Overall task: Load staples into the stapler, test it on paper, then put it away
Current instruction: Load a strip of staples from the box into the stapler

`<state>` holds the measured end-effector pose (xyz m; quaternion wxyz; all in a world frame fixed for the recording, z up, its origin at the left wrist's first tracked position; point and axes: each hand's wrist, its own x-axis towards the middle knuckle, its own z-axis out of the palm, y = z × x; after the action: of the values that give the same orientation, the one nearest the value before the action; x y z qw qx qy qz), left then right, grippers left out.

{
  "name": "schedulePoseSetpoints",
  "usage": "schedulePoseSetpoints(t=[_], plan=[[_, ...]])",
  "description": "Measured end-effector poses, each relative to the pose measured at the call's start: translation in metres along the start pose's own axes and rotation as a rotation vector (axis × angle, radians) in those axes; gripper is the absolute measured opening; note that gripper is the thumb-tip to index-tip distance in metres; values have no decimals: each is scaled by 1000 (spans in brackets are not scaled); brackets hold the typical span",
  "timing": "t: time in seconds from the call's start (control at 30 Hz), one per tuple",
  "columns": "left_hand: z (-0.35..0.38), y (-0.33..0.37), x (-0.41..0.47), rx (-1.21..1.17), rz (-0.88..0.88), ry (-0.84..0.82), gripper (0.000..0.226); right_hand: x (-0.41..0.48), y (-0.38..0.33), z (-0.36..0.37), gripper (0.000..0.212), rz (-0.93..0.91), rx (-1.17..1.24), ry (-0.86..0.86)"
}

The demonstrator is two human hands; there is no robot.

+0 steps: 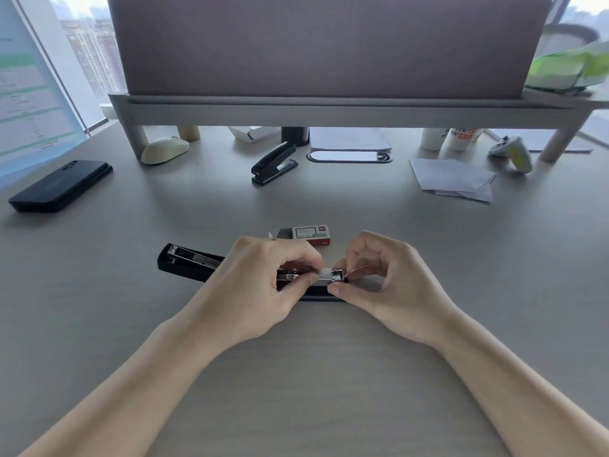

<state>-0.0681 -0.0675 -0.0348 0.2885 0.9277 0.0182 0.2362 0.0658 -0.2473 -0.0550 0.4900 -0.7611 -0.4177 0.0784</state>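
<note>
A black stapler (186, 267) lies flat on the grey tabletop (313, 374) close to the person, swung fully open so that its lid stretches out to the left and the metal magazine faces up. The left hand (263, 285) is curled over the middle of the stapler, its thumb and forefinger pinching a short strip of staples (326, 273) that sits in the front part of the magazine. The right hand (389, 278) grips the stapler's front end, the thumb pressed against the near side and the curled forefinger on the far side, with the other fingers folded in. Just behind the hands lies a small staple box (304, 234) with a red and white label, one end flap open. Farther back stands a second black stapler (273, 163), closed, and to its right a few loose sheets of paper (454, 179) lie fanned. A dark phone (61, 186) rests at the left, and a cream mouse (164, 150) sits beside a leg of the monitor riser (329, 108).
</note>
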Motion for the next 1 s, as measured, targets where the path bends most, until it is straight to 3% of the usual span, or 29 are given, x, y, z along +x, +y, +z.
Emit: schedulePoseSetpoints(t=[0.2, 0.53, 1.0], plan=[[-1, 3, -2, 63, 20, -18, 10, -1, 0, 0, 27, 1, -8, 5], [-3, -7, -6, 213, -19, -21, 12, 0, -1, 0, 28, 5, -18, 5], [7, 1, -2, 168, 3, -57, 13, -1, -2, 0, 28, 25, -34, 2]])
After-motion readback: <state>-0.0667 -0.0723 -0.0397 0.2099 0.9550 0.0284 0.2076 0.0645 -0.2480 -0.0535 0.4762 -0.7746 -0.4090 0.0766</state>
